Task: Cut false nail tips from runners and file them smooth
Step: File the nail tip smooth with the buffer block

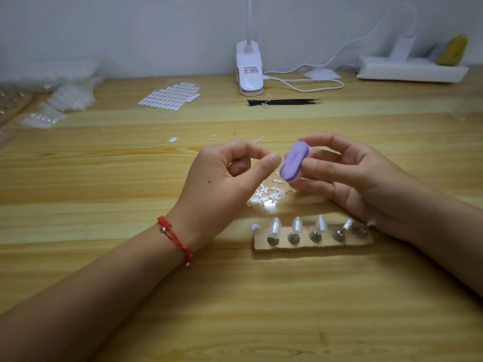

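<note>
Nail file block, purple: gripped by my right hand between thumb and fingers. My left hand has thumb and forefinger pinched beside it; contents unidentifiable. Wooden table, white wall, one lamp. Cardboard strip: four nail tips, upright, near my right hand

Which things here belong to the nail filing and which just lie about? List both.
Job: purple buffer block in right hand, mounted nail tips, cardboard stand, cut runner scraps.
Lying about: clip lamp, black tweezers, adhesive tab sheet, power strip.
</note>
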The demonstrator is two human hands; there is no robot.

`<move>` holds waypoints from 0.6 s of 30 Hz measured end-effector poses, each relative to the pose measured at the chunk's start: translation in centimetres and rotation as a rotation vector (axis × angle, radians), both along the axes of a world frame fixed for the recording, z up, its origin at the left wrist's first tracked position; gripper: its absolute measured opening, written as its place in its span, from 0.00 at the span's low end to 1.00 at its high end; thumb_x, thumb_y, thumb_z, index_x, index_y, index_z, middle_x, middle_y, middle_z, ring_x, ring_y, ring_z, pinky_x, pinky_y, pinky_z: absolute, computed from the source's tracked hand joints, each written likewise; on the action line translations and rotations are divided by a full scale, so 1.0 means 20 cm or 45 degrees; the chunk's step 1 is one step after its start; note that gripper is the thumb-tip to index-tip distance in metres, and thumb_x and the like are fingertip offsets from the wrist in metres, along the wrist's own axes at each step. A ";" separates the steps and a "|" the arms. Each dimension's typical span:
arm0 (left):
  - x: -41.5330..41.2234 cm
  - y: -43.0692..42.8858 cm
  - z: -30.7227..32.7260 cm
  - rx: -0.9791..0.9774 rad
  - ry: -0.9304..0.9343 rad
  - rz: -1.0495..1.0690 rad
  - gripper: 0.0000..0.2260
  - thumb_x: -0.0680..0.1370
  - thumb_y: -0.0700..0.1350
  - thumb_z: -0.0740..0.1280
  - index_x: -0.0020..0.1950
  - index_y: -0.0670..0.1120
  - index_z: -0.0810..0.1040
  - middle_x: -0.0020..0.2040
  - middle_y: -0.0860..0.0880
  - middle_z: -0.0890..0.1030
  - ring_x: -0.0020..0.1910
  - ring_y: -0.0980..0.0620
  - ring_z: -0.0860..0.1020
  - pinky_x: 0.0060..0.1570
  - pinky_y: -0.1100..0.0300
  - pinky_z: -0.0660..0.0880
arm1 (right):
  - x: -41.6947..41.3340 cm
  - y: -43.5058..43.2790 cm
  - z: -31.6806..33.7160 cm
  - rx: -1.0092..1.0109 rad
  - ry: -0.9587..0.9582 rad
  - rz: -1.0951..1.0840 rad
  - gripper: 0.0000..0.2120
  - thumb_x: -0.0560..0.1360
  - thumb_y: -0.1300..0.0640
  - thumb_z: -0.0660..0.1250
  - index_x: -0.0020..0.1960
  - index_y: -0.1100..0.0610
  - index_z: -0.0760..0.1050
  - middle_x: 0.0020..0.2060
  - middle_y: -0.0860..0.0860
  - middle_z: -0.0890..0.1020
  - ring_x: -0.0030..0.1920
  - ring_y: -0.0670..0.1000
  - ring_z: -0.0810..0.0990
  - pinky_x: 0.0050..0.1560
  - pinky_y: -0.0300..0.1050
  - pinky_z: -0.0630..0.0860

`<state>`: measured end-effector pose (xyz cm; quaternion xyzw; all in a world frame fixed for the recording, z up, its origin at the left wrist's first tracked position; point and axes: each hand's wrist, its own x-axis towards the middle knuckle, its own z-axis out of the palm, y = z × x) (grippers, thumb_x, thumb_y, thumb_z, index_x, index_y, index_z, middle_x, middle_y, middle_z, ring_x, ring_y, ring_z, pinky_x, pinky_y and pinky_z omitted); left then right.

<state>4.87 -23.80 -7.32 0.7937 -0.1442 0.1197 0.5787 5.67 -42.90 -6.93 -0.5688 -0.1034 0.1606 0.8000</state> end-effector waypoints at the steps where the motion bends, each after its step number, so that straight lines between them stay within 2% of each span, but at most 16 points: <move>1: 0.00 0.00 0.00 0.008 0.009 -0.005 0.06 0.74 0.46 0.71 0.37 0.51 0.80 0.26 0.56 0.58 0.24 0.59 0.58 0.26 0.70 0.58 | 0.01 0.00 0.00 0.054 0.040 -0.022 0.12 0.66 0.65 0.70 0.49 0.57 0.82 0.42 0.55 0.85 0.43 0.52 0.86 0.44 0.40 0.81; 4: 0.00 0.00 0.00 -0.014 0.004 0.014 0.06 0.74 0.46 0.71 0.37 0.51 0.80 0.26 0.56 0.58 0.24 0.58 0.58 0.25 0.70 0.58 | 0.01 -0.01 0.00 0.167 0.102 -0.058 0.14 0.66 0.64 0.70 0.51 0.58 0.80 0.42 0.55 0.85 0.42 0.51 0.86 0.44 0.39 0.81; 8: 0.00 0.00 0.00 -0.031 0.001 0.032 0.06 0.74 0.46 0.71 0.37 0.51 0.80 0.25 0.56 0.58 0.24 0.58 0.57 0.25 0.70 0.57 | 0.00 0.01 0.00 -0.016 -0.014 0.023 0.12 0.63 0.62 0.74 0.46 0.53 0.85 0.41 0.54 0.85 0.43 0.52 0.86 0.44 0.39 0.81; 12: 0.00 0.00 0.00 0.002 0.005 -0.018 0.06 0.74 0.45 0.71 0.37 0.50 0.80 0.26 0.56 0.58 0.24 0.58 0.57 0.25 0.69 0.57 | 0.01 -0.01 0.00 0.146 0.069 -0.080 0.13 0.66 0.65 0.70 0.50 0.58 0.80 0.42 0.55 0.85 0.42 0.51 0.86 0.44 0.40 0.81; 16: 0.01 0.01 0.00 -0.041 0.021 0.002 0.06 0.74 0.45 0.71 0.37 0.50 0.80 0.26 0.53 0.59 0.24 0.59 0.57 0.25 0.70 0.57 | -0.01 0.02 0.00 -0.035 -0.048 0.025 0.11 0.64 0.64 0.72 0.45 0.54 0.84 0.41 0.55 0.85 0.42 0.52 0.86 0.43 0.40 0.81; 18: 0.00 0.00 0.00 0.023 0.037 -0.071 0.06 0.74 0.45 0.71 0.37 0.50 0.80 0.25 0.55 0.60 0.24 0.59 0.58 0.26 0.69 0.57 | 0.00 0.01 0.00 0.054 0.017 -0.020 0.11 0.65 0.64 0.71 0.45 0.55 0.85 0.42 0.55 0.85 0.42 0.51 0.86 0.43 0.39 0.81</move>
